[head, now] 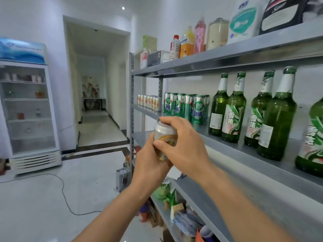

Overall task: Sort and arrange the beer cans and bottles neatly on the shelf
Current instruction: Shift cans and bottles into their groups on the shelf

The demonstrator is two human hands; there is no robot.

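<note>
I see the grey metal shelf (232, 147) at 3 o'clock carrying green beer bottles (277, 119) and green cans (187, 107). In front of it both hands grip a silver-and-gold can (163, 134): my left hand (148, 165) wraps it from 7 o'clock, my right hand (186, 144) from 4 o'clock.

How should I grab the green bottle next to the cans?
Take the green bottle by its slim neck, coming from the open front. It stands upright, the next bottle crowds its body, and the upper shelf looks close over its cap. Free the right hand from the silver can first.
</note>
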